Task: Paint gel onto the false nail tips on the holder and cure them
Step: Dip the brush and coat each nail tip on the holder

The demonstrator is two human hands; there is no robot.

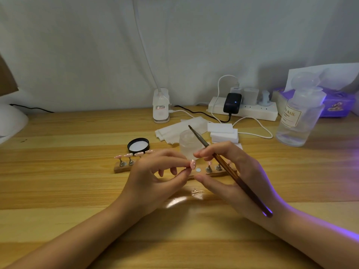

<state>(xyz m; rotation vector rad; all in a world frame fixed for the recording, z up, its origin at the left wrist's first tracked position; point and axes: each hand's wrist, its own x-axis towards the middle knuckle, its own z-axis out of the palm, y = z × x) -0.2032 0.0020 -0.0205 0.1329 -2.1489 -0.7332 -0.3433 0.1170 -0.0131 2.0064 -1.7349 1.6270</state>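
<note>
I've got the left hand point(155, 171) pinching one pink nail tip point(193, 164) by thumb and forefinger, lifted just above the wooden holder point(121, 169) on the tabletop point(77, 191). Right below it sits a bare white pad point(198, 170) on the holder; my guess is that's the empty seat the tip goes to. The tip's long axis runs roughly up and down, slightly tilted.

The right hand point(229, 175) is clamped on the brush point(229, 167), whose shaft slants from low right up to the left, bristles pointing away over the open frosted gel jar point(190, 144). The right fingertips come in touching or nearly touching the tip from the right; I can't tell which. The left hand holds it, so it is the nearer one.

Four more pink tips point(134, 154) stand on posts at the holder's left end. The jar's black lid point(138, 145) lies just behind them.

Writing: the clear bottle point(297, 121) at right reads "NAIL"; the rest is too blurred.
</note>
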